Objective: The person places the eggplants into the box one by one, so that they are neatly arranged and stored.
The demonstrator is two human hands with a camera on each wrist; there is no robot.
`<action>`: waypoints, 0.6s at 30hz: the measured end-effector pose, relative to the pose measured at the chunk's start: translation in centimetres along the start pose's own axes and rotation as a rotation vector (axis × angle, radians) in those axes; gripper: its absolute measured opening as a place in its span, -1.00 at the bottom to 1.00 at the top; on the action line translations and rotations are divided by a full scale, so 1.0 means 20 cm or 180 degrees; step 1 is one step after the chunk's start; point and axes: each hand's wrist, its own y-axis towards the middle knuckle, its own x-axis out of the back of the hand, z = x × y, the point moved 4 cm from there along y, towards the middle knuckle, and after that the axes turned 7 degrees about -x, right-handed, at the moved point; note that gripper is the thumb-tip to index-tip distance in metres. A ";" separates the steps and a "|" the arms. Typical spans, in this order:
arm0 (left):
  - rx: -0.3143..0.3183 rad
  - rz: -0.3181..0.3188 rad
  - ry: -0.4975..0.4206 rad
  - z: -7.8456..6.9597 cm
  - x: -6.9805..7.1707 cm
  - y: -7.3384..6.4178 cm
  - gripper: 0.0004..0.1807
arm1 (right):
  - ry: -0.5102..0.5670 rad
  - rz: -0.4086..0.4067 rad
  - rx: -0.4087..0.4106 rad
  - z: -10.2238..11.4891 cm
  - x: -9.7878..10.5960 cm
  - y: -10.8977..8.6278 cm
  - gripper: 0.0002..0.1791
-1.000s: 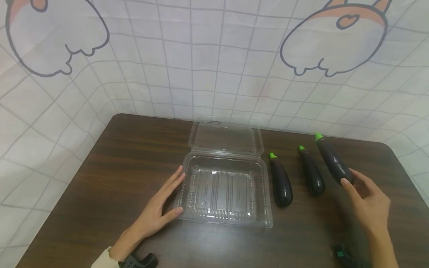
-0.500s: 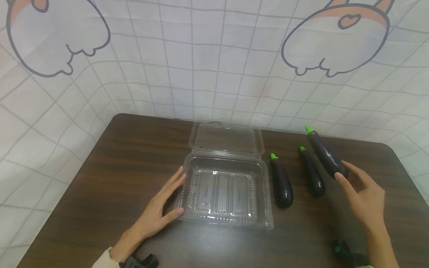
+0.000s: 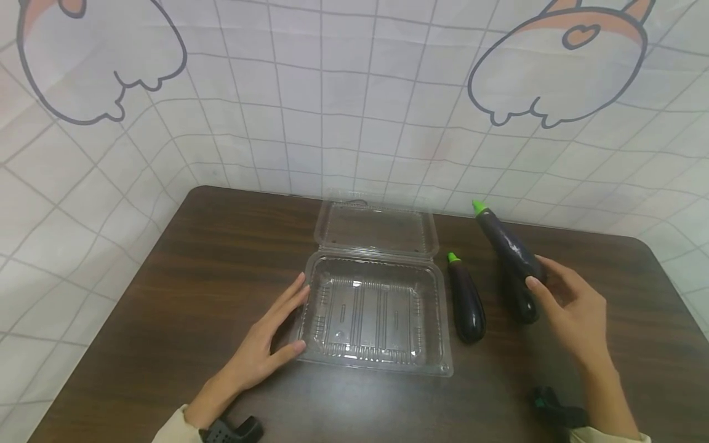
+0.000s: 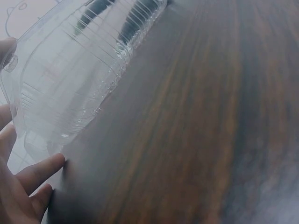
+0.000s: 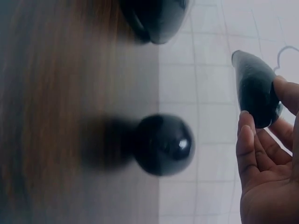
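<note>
My right hand (image 3: 576, 311) grips the thick end of an eggplant (image 3: 506, 243), its green tip pointing away and to the left. In the right wrist view that same eggplant (image 5: 254, 88) is held between thumb and fingers, raised above the table. Under it in the head view, a second eggplant (image 3: 525, 306) lies partly covered. A third eggplant (image 3: 467, 301) rests right beside the clear plastic container (image 3: 368, 320), whose lid stands open at the back. With fingers straight, my left hand (image 3: 264, 341) touches the container's left side; the left wrist view shows its fingertips at the clear wall (image 4: 60, 93).
The dark wooden table (image 3: 183, 295) has rounded back corners. Behind it hangs a white grid-patterned cloth (image 3: 338, 104) with cartoon animal drawings. Dark wrist devices are strapped to the left wrist (image 3: 232, 431) and the right wrist (image 3: 556, 409).
My right hand has carried the gripped eggplant leftward, from right of the middle eggplant to over it. The left hand and the container have stayed in place.
</note>
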 end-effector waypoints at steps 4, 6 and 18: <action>0.0008 0.0011 0.0009 -0.01 0.00 0.00 -0.23 | -0.0001 0.0052 0.0052 0.04 -0.03 0.01 -0.54; 0.0006 0.0014 0.0015 -0.01 0.00 0.00 -0.23 | 0.0032 0.0067 0.0095 0.05 -0.04 0.01 -0.54; -0.0038 -0.0025 -0.0036 -0.01 0.00 0.00 -0.22 | -0.0024 0.0274 0.0459 0.15 -0.13 0.01 -0.50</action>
